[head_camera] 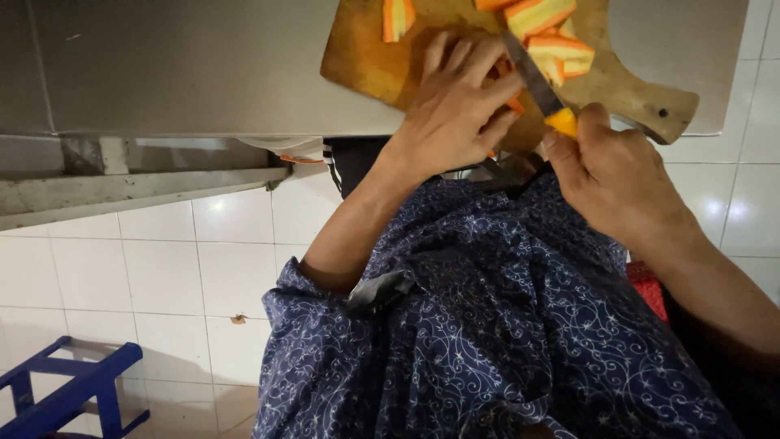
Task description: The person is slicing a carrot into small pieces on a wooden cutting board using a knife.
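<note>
A wooden cutting board (366,57) lies on a steel counter (179,65) at the top of the view. Several orange-and-yellow cut pieces (546,16) lie on it. My left hand (455,106) presses down on an orange piece (513,102) that is mostly hidden under the fingers. My right hand (605,167) grips a knife by its yellow handle (562,122). The knife's blade (530,73) slants across the board right beside my left fingers.
White floor tiles (162,268) spread below the counter. A blue stool frame (69,394) stands at the bottom left. My blue patterned garment (487,325) fills the lower middle. Something red (650,284) shows at the right, beside my arm.
</note>
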